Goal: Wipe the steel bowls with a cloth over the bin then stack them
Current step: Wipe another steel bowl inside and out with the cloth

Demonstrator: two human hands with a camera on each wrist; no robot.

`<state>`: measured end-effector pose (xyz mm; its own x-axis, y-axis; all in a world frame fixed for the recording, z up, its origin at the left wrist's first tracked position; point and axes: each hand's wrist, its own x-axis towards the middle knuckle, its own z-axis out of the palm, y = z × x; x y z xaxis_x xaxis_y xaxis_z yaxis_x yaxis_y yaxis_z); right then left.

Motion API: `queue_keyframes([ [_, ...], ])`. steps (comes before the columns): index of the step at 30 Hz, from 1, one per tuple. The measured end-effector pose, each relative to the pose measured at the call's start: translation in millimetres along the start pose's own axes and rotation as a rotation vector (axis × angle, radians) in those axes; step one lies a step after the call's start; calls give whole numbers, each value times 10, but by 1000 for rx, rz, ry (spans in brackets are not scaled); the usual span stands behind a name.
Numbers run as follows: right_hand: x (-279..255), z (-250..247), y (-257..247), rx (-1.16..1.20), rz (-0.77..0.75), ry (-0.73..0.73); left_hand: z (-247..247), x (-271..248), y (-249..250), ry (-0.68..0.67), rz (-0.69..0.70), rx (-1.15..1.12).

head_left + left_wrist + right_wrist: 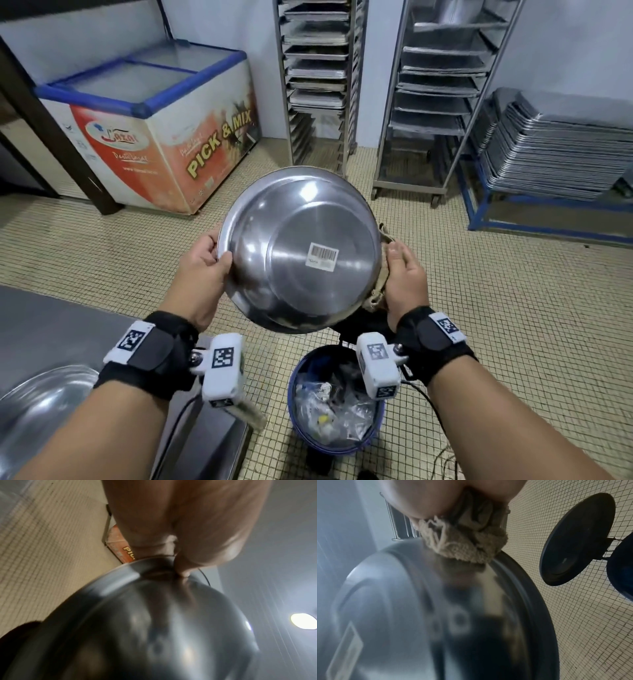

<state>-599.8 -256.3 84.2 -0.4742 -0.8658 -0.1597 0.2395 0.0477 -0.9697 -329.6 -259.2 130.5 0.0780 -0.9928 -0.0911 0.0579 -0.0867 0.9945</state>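
Holding the steel bowl tilted, its underside and barcode sticker facing the camera, the person has it in the middle of the head view, above and just beyond the open blue bin at lower centre; a second steel bowl rests on the steel surface at lower left, and that, I judge, is where the stack will go; to do this wipe well, the bowl should stay over the bin so anything loosened falls in, and be turned bit by bit against the cloth so the whole rim and wall get covered, the sticker edge likely needing a firmer pass; the left hand comes up from lower left and grips the bowl's left rim, thumb on the near face and fingers curled behind; the right hand rises from lower right with a beige cloth bunched in its curled fingers and pressed to the right rim, frayed threads showing in the right wrist view.
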Motion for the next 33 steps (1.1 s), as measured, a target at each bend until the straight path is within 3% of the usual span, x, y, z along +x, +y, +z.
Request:
queue_keyframes([
  [5,83,-53,-50,43,-22,-19,33,-22,264,-153,112,352],
  [10,101,-87,51,33,-15,52,157,-46,401,-186,161,210],
  [15,64,-104,111,68,62,62,233,-14,439,-139,276,440],
  [19,20,-111,110,4,60,-28,329,23,468,-191,208,475],
  [22,-89,-37,51,-131,-22,-213,487,79,335,-167,128,567],
  [25,-224,92,21,-272,-121,-371,543,114,159,-165,143,783],
  [30,-285,108,159,-575,-428,-466,515,73,86,-150,159,894],
  [33,-290,143,160,-713,-488,-526,510,106,86,-123,129,948],
])
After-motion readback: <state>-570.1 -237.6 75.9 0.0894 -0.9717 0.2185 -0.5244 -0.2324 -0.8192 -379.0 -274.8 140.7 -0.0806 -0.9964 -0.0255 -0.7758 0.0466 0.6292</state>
